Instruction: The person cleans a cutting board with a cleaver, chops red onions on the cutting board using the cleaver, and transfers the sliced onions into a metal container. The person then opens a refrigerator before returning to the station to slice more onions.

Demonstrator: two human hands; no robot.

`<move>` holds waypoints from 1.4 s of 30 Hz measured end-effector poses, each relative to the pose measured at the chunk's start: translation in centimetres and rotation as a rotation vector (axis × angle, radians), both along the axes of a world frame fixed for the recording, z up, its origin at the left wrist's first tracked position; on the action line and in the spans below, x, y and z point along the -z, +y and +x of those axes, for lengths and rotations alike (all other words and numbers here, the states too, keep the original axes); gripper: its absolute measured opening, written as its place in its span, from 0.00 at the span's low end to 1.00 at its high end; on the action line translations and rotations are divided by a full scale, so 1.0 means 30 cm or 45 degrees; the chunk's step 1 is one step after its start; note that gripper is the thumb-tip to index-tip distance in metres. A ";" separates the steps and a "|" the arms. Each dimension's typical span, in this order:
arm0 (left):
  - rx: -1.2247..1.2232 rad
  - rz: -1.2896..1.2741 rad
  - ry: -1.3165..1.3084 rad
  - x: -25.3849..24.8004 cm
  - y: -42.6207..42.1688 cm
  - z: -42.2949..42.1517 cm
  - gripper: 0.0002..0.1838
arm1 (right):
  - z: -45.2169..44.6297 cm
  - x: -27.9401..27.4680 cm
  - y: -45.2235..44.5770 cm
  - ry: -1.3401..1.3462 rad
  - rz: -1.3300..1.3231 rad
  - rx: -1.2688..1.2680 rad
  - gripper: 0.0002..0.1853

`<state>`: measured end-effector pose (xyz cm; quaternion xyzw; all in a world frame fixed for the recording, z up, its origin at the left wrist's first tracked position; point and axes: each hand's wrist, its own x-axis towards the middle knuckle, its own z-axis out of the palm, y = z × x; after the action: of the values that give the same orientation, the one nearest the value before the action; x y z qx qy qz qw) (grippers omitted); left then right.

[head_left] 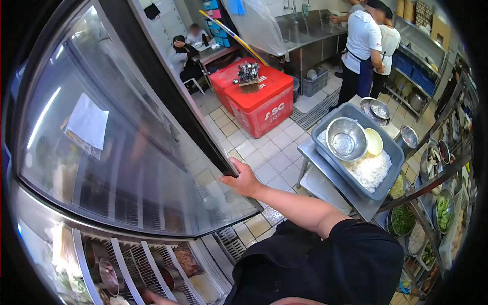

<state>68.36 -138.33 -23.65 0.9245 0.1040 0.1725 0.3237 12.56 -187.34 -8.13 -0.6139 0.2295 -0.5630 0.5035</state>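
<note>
My right hand (242,178) is closed around the edge of a glass refrigerator door (127,127), which stands swung open. A sheet of paper (89,122) is stuck on the glass. At the bottom of the view, part of my left hand (156,298) shows low by the white wire shelves (134,259) inside the refrigerator; its fingers are mostly hidden. Metal containers (108,274) stand on the shelves near it. Beyond them lies a container of reddish-brown food, perhaps minced meat (187,260).
Red cooler boxes (259,101) stand on the tiled floor, cutlery (248,73) on top. A grey tub (351,114) on a metal table holds rice (368,170) and a steel bowl (345,138). People (362,46) stand near the sink; others sit at the back. Food bowls (401,218) line the right.
</note>
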 end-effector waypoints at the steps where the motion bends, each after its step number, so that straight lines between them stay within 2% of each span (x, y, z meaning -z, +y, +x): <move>1: -0.054 0.030 0.006 -0.003 -0.004 0.014 0.23 | -0.002 0.004 0.001 0.009 0.002 -0.003 0.34; 5: -0.315 0.115 0.016 -0.068 -0.083 0.024 0.22 | -0.014 0.039 -0.015 0.079 0.016 -0.077 0.35; 7: -0.422 0.084 -0.052 -0.105 -0.174 -0.055 0.22 | -0.020 0.065 -0.028 0.079 0.047 -0.151 0.35; 10: -0.274 -0.157 -0.359 0.039 -0.268 -0.199 0.22 | -0.042 0.047 -0.027 0.067 0.005 -0.280 0.40; 11: -0.106 -0.330 -0.595 0.081 -0.295 -0.245 0.22 | -0.058 0.035 -0.030 0.138 -0.014 -0.309 0.41; 13: -0.045 -0.522 -0.481 0.110 -0.405 -0.458 0.21 | -0.062 0.050 -0.039 0.044 0.141 -0.546 0.39; 14: -0.026 -0.384 -0.413 0.146 -0.435 -0.544 0.21 | -0.078 0.053 -0.053 0.049 0.148 -0.563 0.39; 15: 0.062 -0.569 -0.435 0.173 -0.478 -0.644 0.20 | -0.095 0.056 -0.062 0.175 0.068 -0.602 0.37; 17: 0.249 -0.518 -0.301 0.247 -0.525 -0.827 0.16 | -0.128 0.052 -0.080 0.305 -0.020 -0.665 0.36; 18: 0.225 -0.517 -0.302 0.264 -0.537 -0.922 0.16 | -0.142 0.053 -0.074 0.315 -0.138 -0.662 0.34; 20: 0.290 -0.969 0.225 0.295 -0.568 -1.089 0.13 | -0.164 0.051 -0.055 0.286 -0.249 -0.729 0.30; 21: 0.270 -0.969 0.223 0.312 -0.555 -1.155 0.13 | -0.181 0.043 -0.038 0.299 -0.240 -0.820 0.29; 23: 0.343 -1.057 0.505 0.380 -0.466 -1.287 0.11 | -0.199 0.070 0.005 0.245 -0.219 -0.993 0.29; 24: 0.322 -1.055 0.507 0.390 -0.414 -1.353 0.11 | -0.204 0.079 0.028 0.221 -0.270 -1.075 0.30; 26: 0.439 -1.208 0.840 0.393 -0.290 -1.469 0.11 | -0.233 0.085 0.072 0.217 -0.321 -1.297 0.33; 30: 0.387 -1.338 0.808 0.477 -0.088 -1.672 0.11 | -0.264 0.159 0.190 0.250 -0.381 -1.553 0.28; 32: 0.186 -1.266 0.798 0.432 -0.014 -1.754 0.15 | -0.279 0.192 0.234 0.616 -0.284 -2.172 0.21; 35: -0.117 -1.164 0.787 0.347 0.090 -1.900 0.21 | -0.305 0.336 0.316 0.528 -0.323 -2.260 0.16; 36: -0.173 -1.174 0.721 0.285 0.067 -1.947 0.18 | -0.316 0.328 0.312 0.616 -0.327 -2.272 0.15; 39: -0.112 -1.319 0.670 0.290 0.138 -1.996 0.20 | -0.306 0.396 0.348 0.783 -0.415 -2.207 0.15; 40: -0.079 -1.347 0.692 0.295 0.169 -2.007 0.24 | -0.303 0.410 0.360 0.851 -0.447 -2.211 0.16; 42: -0.114 -1.364 0.642 0.332 0.219 -2.063 0.22 | -0.300 0.448 0.406 0.919 -0.523 -2.227 0.16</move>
<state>6.47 -131.75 -33.60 0.6394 0.2891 -0.1154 0.7030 3.57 -175.16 -21.57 -0.7797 -0.2706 0.2039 0.5266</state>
